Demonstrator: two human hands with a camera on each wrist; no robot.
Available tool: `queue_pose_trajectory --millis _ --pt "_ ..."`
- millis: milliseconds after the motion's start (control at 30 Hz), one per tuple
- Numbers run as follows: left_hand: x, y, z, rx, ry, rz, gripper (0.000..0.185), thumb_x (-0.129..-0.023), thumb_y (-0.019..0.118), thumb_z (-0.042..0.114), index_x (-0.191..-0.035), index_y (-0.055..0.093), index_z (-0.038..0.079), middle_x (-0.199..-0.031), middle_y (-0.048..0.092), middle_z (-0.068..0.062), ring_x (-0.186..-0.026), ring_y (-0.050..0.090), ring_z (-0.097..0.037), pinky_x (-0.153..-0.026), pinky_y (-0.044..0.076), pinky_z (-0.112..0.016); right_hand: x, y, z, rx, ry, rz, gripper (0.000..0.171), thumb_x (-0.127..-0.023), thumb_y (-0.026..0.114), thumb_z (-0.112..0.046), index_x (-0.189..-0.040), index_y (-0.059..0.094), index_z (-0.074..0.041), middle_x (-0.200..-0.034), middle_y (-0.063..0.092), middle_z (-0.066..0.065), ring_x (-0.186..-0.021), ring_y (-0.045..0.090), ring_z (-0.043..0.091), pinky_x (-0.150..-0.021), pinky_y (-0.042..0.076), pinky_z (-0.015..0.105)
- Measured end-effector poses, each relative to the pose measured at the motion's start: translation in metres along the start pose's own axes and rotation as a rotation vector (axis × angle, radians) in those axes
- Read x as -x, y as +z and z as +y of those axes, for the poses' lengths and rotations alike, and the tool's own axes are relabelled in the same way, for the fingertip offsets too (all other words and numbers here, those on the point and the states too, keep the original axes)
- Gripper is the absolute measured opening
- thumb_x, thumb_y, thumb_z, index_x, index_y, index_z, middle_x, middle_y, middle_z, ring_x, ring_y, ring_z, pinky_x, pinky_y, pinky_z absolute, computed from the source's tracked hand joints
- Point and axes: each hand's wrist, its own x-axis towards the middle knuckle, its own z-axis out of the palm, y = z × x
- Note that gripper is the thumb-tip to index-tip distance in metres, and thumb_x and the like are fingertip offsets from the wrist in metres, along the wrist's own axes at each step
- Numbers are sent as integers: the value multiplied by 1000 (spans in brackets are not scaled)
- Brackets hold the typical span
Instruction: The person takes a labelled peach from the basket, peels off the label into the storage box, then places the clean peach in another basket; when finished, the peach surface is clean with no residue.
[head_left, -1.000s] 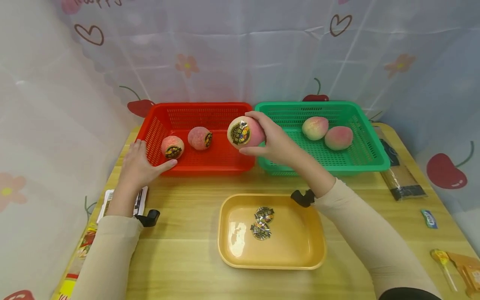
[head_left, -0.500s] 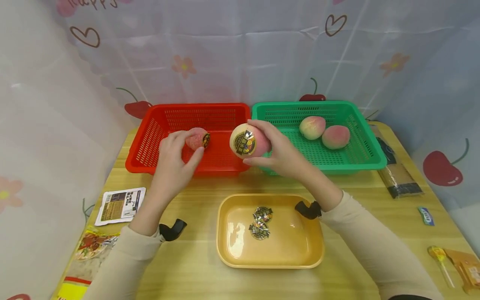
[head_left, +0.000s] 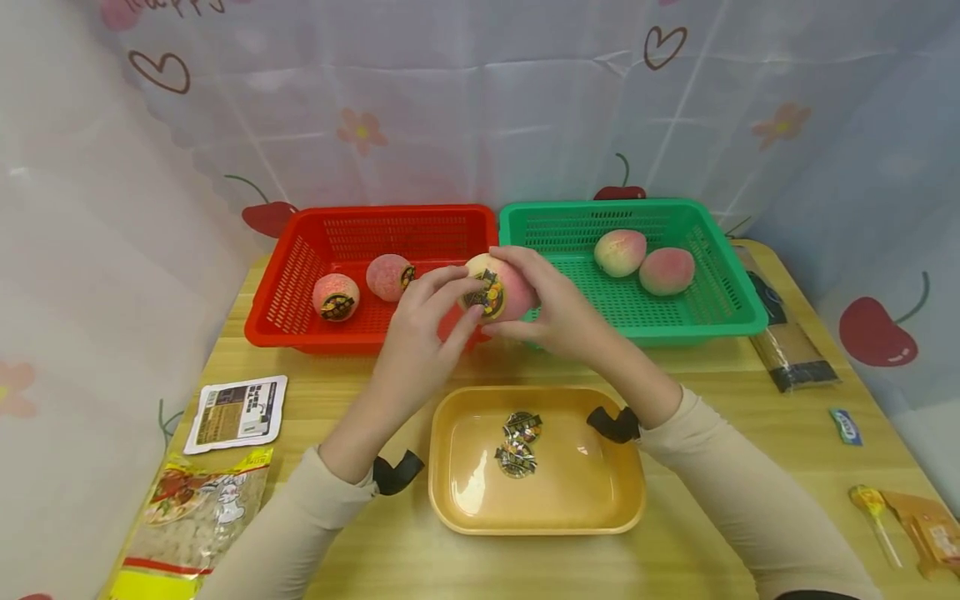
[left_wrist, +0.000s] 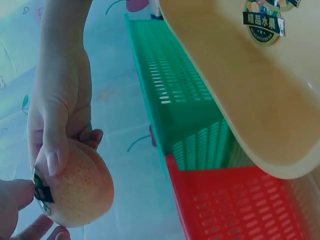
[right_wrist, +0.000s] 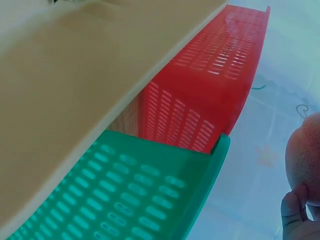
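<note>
Yellow tray [head_left: 457, 500] nearest with peeled stickers [head_left: 516, 446]; above it right hand [head_left: 558, 312] grips the peach [head_left: 504, 287] over the basket seam, left hand [head_left: 420, 337] pinching its sticker [head_left: 486, 296]; a torn label or dropped fruit looks likely

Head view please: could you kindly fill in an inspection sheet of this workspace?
Surface: wooden table.
Job's things: stickered peach held above the basket rims; red basket holds two stickered peaches; green basket holds two peaches, no stickers visible; yellow tray holds two stickers.
Clutter: snack packets at the left, wrappers and a lollipop at the right.
Hands: right hand grips the held peach; left hand pinches at its sticker.
Cables: nothing seen.
Surroundings: plastic sheet printed with hearts, flowers and cherries.
</note>
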Motion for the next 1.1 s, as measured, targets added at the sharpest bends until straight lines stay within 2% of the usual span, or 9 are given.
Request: queue_pose_trajectory --millis 300,400,633,900,1100 --pt "2 5 1 3 27 37 22 -91 72 13 -112 71 7 -120 64 -9 -114 56 -25 -100 49 -40 1 1 -2 141 -27 -18 86 -76 86 -35 -147 43 -13 -147 48 3 -133 47 21 -105 50 39" --pt "2 4 1 21 14 20 24 -91 72 14 -114 69 8 -120 62 -9 -114 55 -25 -99 48 -41 2 1 -3 178 -33 -23 85 -77 86 -36 -147 43 -12 -149 48 3 -136 45 22 -108 48 40" --pt "1 1 0 27 -52 -68 40 -91 73 19 -129 64 14 -133 58 -7 -125 49 -24 -106 45 -43 4 0 -2 207 -31 -25 85 -78 85 -37 -147 44 -13 -150 47 4 -139 43 23 -111 44 43" --pt "-1 0 -2 27 -9 -94 32 -89 75 17 -120 68 13 -128 62 -4 -123 51 -22 -107 43 -42 4 0 -3 209 -63 -27 83 -76 87 -33 -145 46 -11 -148 49 6 -138 45 25 -112 43 44" --pt "-2 -2 -2 72 -2 -112 23 -88 74 10 -111 70 11 -117 59 -6 -115 52 -22 -101 45 -41 4 1 -3 214 -80 -51 82 -75 88 -28 -143 47 -11 -145 51 7 -135 46 25 -111 44 44"
